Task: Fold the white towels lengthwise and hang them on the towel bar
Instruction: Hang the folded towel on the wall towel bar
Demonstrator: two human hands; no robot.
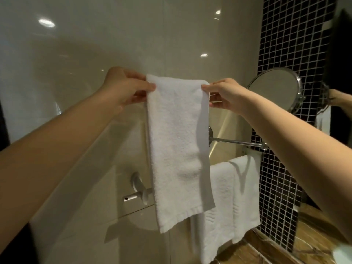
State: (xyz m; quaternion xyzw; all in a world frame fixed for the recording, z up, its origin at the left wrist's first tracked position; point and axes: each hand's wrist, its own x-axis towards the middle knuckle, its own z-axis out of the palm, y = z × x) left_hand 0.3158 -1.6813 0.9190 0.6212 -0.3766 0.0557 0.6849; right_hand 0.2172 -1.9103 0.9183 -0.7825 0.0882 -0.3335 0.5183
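While the left hand (125, 88) and right hand (224, 96) each pinch a top corner, a folded white hand towel (177, 149) hangs in mid-air above the chrome towel bar (238, 142); draping it beside the hung towels (234, 191) appears next.

Head-worn view, close, facing wall (95, 44)
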